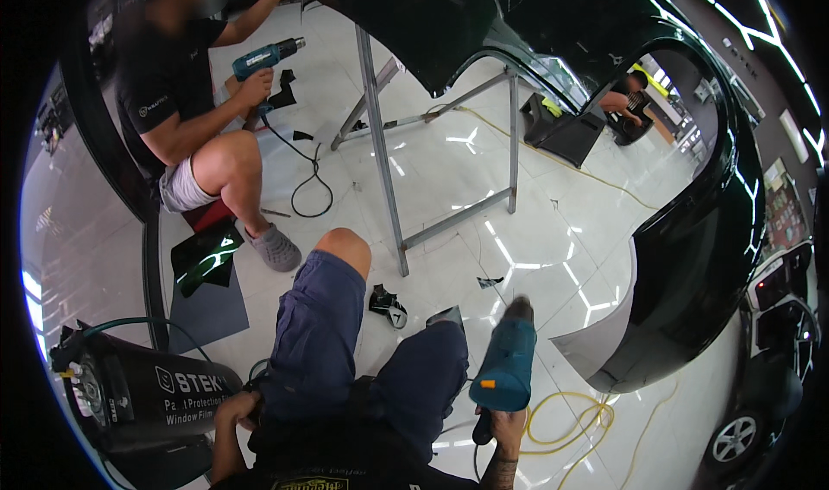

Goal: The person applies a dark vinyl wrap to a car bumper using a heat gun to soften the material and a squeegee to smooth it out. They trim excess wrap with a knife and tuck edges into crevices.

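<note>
My right hand (509,429) is wrapped round the handle of a teal heat gun (505,365), held beside my right knee with its metal nozzle pointing away from me. My left hand (236,410) is low at my left thigh, next to a black tank (164,386); its fingers are largely hidden. Ahead of me a glossy dark green car body panel (432,24) rests on a grey metal stand (380,145). Its curved end (691,291) comes down on the right, with a pale sheet-like area (596,343) along the lower edge.
A co-worker (173,84) sits at the left, holding another teal heat gun (263,56). Film scraps (389,306) and a green film piece (207,261) lie on the floor. A yellow hose (579,408) coils at right. Beyond the panel are a black stool (561,132) and another person (626,101).
</note>
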Available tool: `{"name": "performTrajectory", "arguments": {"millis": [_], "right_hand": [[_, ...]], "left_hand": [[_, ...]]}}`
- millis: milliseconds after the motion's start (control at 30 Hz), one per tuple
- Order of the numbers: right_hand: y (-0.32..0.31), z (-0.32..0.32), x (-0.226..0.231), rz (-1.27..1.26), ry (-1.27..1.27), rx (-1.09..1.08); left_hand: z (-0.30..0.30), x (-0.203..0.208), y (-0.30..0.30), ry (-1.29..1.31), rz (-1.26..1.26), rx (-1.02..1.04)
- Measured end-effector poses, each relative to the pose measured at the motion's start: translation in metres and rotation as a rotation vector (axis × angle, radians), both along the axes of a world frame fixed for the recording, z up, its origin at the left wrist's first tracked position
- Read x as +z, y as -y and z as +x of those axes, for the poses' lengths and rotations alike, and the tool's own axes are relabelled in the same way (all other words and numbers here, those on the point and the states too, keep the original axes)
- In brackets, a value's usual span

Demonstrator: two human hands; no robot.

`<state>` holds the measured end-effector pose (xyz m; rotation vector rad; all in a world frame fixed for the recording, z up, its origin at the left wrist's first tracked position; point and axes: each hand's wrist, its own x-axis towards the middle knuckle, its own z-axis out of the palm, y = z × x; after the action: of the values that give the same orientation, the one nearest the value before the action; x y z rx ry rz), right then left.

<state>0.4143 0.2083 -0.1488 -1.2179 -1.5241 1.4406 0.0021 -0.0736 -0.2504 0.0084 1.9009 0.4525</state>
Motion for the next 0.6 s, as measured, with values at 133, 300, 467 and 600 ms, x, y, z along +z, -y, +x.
{"name": "performTrajectory", "arguments": {"millis": [133, 300, 467, 600], "right_hand": [[-0.016, -0.039, 0.043, 0.283, -0.002, 0.24], [-0.015, -0.076, 0.068, 0.291, -0.103, 0.325], [-0.013, -0.097, 0.071, 0.518, -0.005, 0.365], [-0.019, -0.109, 0.102, 0.904, 0.146, 0.396]], "left_hand": [[-0.003, 0.044, -0.011, -0.079, -0.276, -0.378], [-0.036, 0.114, -0.083, -0.606, 0.355, -0.545], [-0.073, 0.217, -0.194, -0.717, 0.67, -0.616], [-0.077, 0.28, -0.265, -0.989, 1.189, -0.583]]}}
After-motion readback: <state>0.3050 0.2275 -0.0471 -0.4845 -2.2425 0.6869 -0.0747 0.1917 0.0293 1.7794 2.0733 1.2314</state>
